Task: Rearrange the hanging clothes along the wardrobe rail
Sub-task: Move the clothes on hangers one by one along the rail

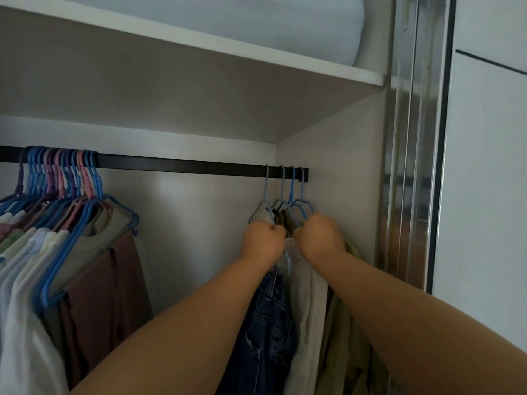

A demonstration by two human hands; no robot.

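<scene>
A black wardrobe rail [176, 165] runs across the closet. At its right end hang several blue hangers [288, 192] carrying dark jeans [268, 323], a cream garment [308, 295] and olive clothes [348, 337]. My left hand [263, 240] is closed on the shoulder of the leftmost of these hangers. Beside it, my right hand [320, 236] grips the shoulders of the rightmost hangers. A dense bunch of blue, pink and purple hangers [62, 178] with pale shirts and brown trousers [105, 295] hangs at the rail's left.
A white shelf [256, 61] sits above the rail with a pale blue bundle [256, 21] on it. The wardrobe's side wall [342, 172] is right beside the right hangers. A metal sliding-door frame [413, 166] stands further right.
</scene>
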